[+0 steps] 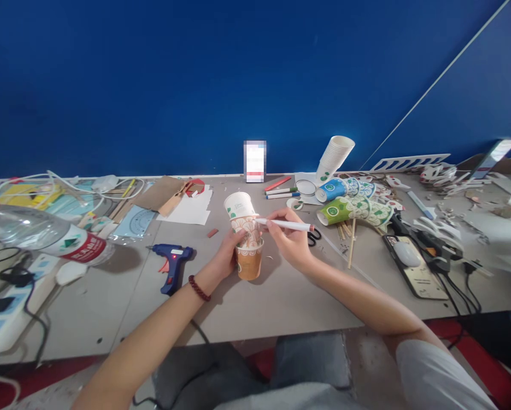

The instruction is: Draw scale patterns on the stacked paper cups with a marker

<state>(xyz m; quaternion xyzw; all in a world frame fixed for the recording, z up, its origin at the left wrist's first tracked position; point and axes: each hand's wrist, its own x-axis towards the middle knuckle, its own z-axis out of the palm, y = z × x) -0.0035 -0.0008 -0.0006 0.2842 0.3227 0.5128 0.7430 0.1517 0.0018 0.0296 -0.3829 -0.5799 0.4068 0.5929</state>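
Note:
My left hand (229,252) is wrapped round the side of a joined figure of paper cups (249,265). Its lower cup is orange-brown, its middle has an orange scalloped pattern, and a white cup (238,206) with green leaf marks tilts on top. In my right hand (290,242) I grip a white marker pen (291,225) with a reddish end. The marker's tip points left and lies at the patterned middle of the cups; whether it touches is too small to tell. A blue glue gun (174,262) lies left of my left hand, its small red light lit.
A phone (255,162) leans on the blue wall. Markers (282,196), a stack of white cups (335,156), and blue (334,189) and green (336,212) cup figures are at the back right. A water bottle (50,233) and power strip (16,307) occupy the left.

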